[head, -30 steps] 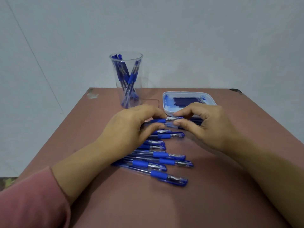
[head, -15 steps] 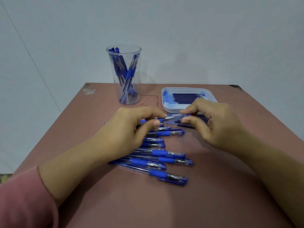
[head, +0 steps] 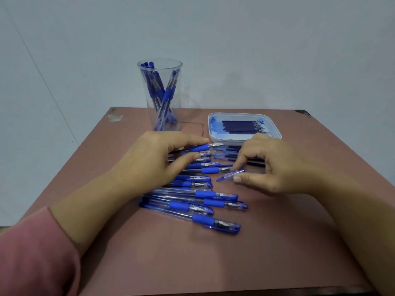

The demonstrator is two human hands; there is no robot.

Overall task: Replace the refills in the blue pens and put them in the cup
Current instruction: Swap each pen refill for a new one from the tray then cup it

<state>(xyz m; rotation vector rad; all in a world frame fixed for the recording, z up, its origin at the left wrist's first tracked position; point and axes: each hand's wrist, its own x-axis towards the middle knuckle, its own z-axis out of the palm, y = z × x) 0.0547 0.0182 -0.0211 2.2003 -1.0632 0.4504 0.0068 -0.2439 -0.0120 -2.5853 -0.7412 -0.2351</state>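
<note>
The left hand (head: 154, 165) holds one blue pen (head: 202, 147) by its soft blue grip, with the thumb under and the fingers on top. That leaves the silver tip sticking out bare toward the right. The right hand (head: 277, 169) pinches a see-through blue cap (head: 229, 175) between its thumb and first finger, a little way from that tip. The two hands are apart, each closed on its own piece. I think the cap is off so the pen can be opened and its old refill taken out.

The clear cup (head: 160, 92) stands at the back of the table (head: 192, 263) with pens standing inside it, most likely the done ones. Just right of the cup sits the white tray (head: 275, 132) of dark refills (head: 241, 126) — handy for the right hand to reach. In front of the cup, nearer the person, lies a pile of capped pens (head: 205, 198) — likely waiting their turn.
</note>
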